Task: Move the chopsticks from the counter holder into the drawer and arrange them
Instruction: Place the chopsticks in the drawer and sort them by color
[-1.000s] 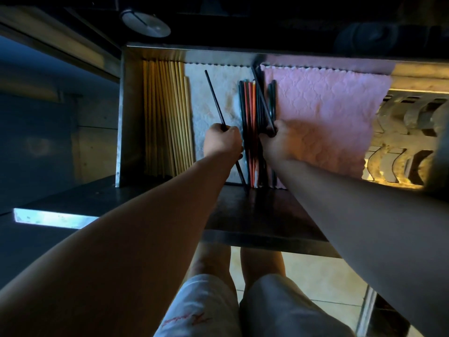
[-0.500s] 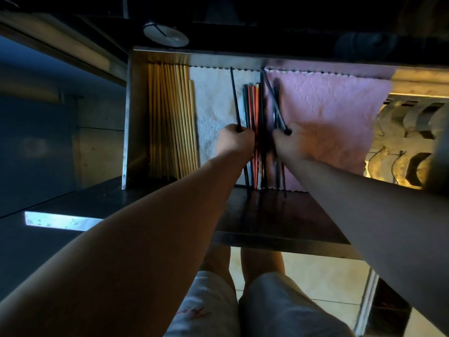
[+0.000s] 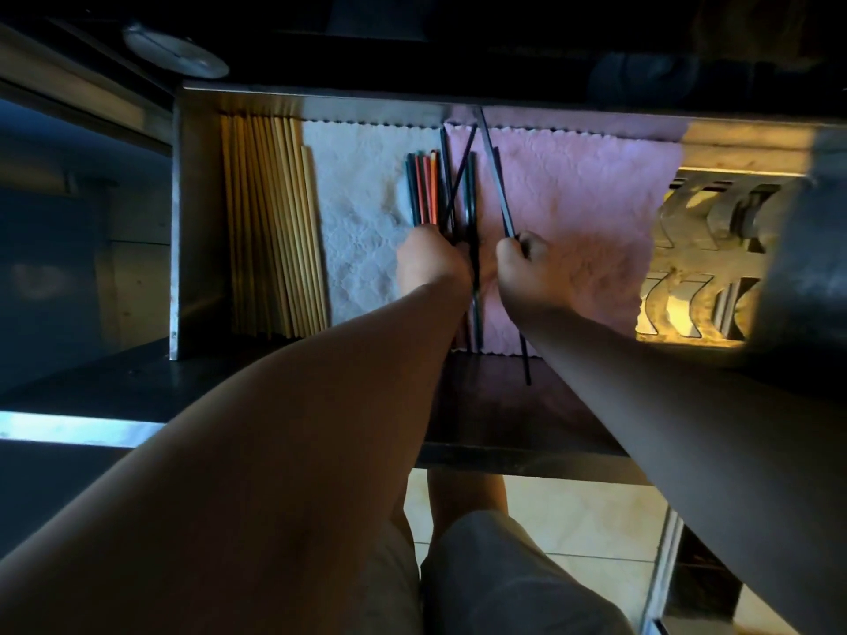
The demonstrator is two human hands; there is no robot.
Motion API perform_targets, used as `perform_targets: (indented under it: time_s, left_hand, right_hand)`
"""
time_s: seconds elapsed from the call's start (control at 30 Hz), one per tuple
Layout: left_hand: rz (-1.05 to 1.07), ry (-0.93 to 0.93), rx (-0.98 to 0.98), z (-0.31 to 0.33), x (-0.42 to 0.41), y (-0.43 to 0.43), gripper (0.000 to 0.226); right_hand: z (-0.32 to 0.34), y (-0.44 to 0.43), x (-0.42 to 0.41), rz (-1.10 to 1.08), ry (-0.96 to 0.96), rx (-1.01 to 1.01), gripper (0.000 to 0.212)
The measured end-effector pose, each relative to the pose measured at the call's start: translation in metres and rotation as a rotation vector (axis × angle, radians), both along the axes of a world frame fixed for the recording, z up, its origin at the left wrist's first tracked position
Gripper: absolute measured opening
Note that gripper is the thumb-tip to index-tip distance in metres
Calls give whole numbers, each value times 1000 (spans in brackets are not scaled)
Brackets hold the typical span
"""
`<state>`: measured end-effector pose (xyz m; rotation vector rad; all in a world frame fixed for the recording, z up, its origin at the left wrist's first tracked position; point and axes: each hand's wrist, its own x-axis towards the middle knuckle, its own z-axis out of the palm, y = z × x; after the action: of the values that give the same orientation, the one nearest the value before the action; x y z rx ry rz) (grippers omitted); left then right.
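An open metal drawer is lined with a white cloth and a pink cloth. Dark, red and orange chopsticks lie bunched along the seam between the cloths. My left hand rests on the near part of that bunch, fingers curled around a dark stick that slants up to the right. My right hand is closed on a long dark chopstick, which leans over the pink cloth and sticks out past the drawer front. Bamboo chopsticks fill the drawer's left side.
A patterned metal rack sits at the drawer's right end. A round pale object lies on the dark counter above. The dark drawer front lies below my wrists, with a tiled floor and my knees beneath.
My right hand has pulled its long dark chopstick to the right, away from the bunch and onto the pink cloth. The left hand's stick now slants right across the bunch.
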<state>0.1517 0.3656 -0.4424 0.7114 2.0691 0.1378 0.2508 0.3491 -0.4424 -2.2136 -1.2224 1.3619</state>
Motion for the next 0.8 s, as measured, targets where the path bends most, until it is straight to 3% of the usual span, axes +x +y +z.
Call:
perform_targets:
  time_s: [0.23,0.33,0.5,0.8]
  left_hand:
    - [-38,-24,-51,3,17,8,16]
    - [-27,-18,-65,10,17,6,30]
    - [-41,-40,-34,30,-4,1,40]
    - [387,-361,-57,41,-91,-4,27]
  right_hand:
    - [-6,-1,7,51,46,19,42]
    - [-2,-1,9,32,146,14,47]
    - [9,-3,-3,-34,319,-178,40]
    - [23,2,-68,-122,454,-351,37]
